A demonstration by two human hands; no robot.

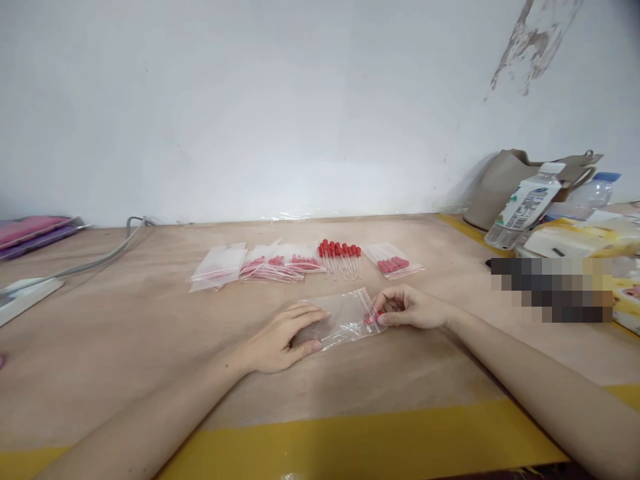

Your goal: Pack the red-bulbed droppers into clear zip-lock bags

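Note:
A clear zip-lock bag (345, 319) lies on the table between my two hands. My left hand (285, 337) rests over its left end, fingers stretched out and thumb apart. At the zip end on the right, my right hand (407, 308) is closed in a pinch around red-bulbed droppers (373, 319). Their red bulbs show at the bag's mouth, partly hidden by the fingers, and the thin clear tubes point into the bag. Behind the bag lies a row of loose droppers (340, 250) with red bulbs at the far end.
Left of the loose droppers are filled bags (277, 263) and a stack of flat bags (219, 265). A filled bag (393, 262) lies to their right. A bottle (527, 207), a grey bag (500, 183) and packets stand at the right. A cable (100, 260) runs along the left.

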